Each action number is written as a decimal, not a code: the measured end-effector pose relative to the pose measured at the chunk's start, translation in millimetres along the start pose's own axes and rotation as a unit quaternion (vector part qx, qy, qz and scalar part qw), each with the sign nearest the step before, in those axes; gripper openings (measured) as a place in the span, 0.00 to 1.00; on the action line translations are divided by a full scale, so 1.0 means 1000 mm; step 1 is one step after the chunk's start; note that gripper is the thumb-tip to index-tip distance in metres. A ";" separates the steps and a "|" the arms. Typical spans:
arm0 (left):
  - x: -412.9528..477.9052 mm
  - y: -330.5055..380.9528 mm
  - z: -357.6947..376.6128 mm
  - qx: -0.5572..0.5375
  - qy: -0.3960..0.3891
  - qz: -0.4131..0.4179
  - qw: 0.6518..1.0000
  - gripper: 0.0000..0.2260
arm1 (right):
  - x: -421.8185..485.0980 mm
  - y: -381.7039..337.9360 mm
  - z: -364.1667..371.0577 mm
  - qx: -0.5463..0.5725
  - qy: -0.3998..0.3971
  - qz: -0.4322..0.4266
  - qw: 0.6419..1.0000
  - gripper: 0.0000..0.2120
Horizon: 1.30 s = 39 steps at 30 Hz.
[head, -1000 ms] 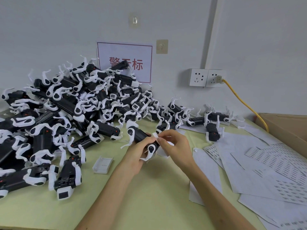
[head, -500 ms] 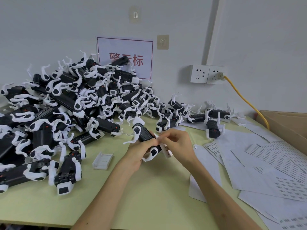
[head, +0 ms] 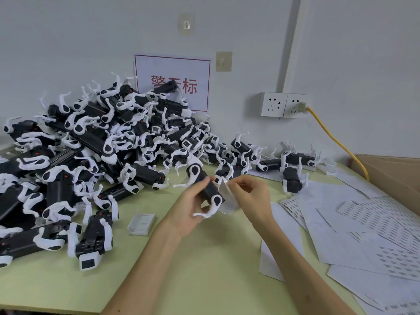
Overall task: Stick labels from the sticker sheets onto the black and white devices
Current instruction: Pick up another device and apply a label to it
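Note:
My left hand (head: pixel 189 208) grips a black and white device (head: pixel 205 186) above the middle of the green table, its long axis running away from me. My right hand (head: pixel 248 197) pinches a small pale label (head: pixel 225 189) against the device's right side. A big heap of the same devices (head: pixel 95 155) fills the left and back of the table. Sticker sheets (head: pixel 363 228) lie spread on the right, printed with rows of small labels.
A clear plastic piece (head: pixel 142 223) lies on the table (head: pixel 204 269) left of my hands. A cardboard box (head: pixel 391 176) stands at the far right. Wall sockets (head: pixel 283 105) with a yellow cable (head: pixel 336 142) and a red-lettered sign (head: pixel 172 81) are on the wall behind.
The device has turned in my left hand, and my right hand's fingers have shifted along its right side with the label. The view has tilted slightly.

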State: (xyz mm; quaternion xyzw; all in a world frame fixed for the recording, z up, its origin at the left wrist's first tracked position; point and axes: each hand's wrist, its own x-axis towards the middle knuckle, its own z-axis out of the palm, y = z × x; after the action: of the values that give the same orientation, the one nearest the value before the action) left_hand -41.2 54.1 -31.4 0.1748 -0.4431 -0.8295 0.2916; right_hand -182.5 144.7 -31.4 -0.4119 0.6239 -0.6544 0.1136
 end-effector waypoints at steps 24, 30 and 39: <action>-0.002 -0.008 0.006 0.071 0.112 0.034 0.991 0.18 | -0.004 -0.008 -0.002 0.075 -0.140 0.029 0.987 0.08; -0.004 -0.009 0.008 0.089 0.117 0.035 0.989 0.18 | -0.003 -0.008 -0.005 0.075 -0.153 0.032 0.985 0.09; -0.005 -0.006 0.010 0.109 0.144 0.038 0.983 0.06 | -0.001 -0.003 -0.003 0.039 -0.195 0.049 0.979 0.08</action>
State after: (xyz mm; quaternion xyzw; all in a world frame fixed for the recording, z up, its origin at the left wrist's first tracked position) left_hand -44.3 66.4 -31.0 0.3064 -0.4904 -0.7307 0.3629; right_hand -183.1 147.7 -28.7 -0.4958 0.5833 -0.5787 0.2812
